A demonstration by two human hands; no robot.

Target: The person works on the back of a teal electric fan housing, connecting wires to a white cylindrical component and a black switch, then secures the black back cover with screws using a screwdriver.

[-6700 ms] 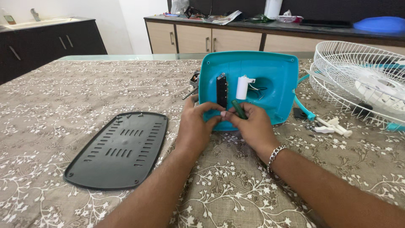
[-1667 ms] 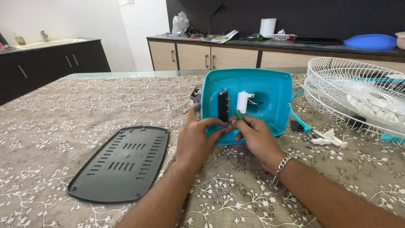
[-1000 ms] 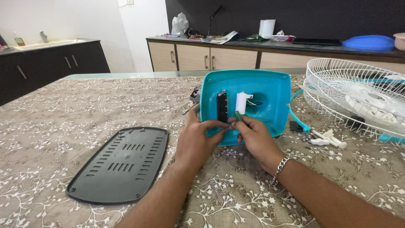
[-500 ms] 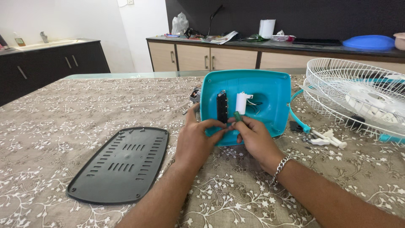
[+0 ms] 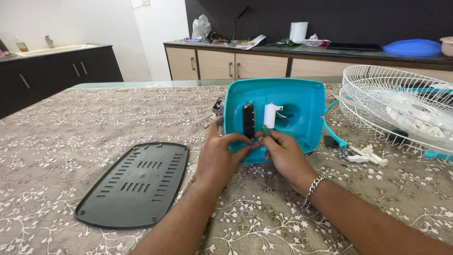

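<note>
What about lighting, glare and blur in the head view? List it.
Head view: even, soft indoor light; faint shadows under both hands on the floral brown tablecloth; mild sheen on the turquoise plastic fan base shell; the white wire fan guard stays sharp; the far counter is slightly soft.

Packaging/labels/signs/screens, head view only:

1. Clear plastic bag (image 5: 201, 26): far counter, left end, against the white wall. Crumpled, translucent grey-white, upright, knotted at top. Contents not discernible.
2. Printed papers (image 5: 245, 43), looks like a newspaper or leaflet: same counter, just right of the bag. Lying flat, one corner over the front edge. White w/ multicolour print.
3. Small bottle (image 5: 20, 46): side counter by the sink, far left. Pale body, orange-ish band that may be a label; too small to confirm.
4. Wall plate (image 5: 146, 2): top edge, white wall. White, square, partly cropped. Switch or sign, cannot tell.

Screens: none seen.
</note>
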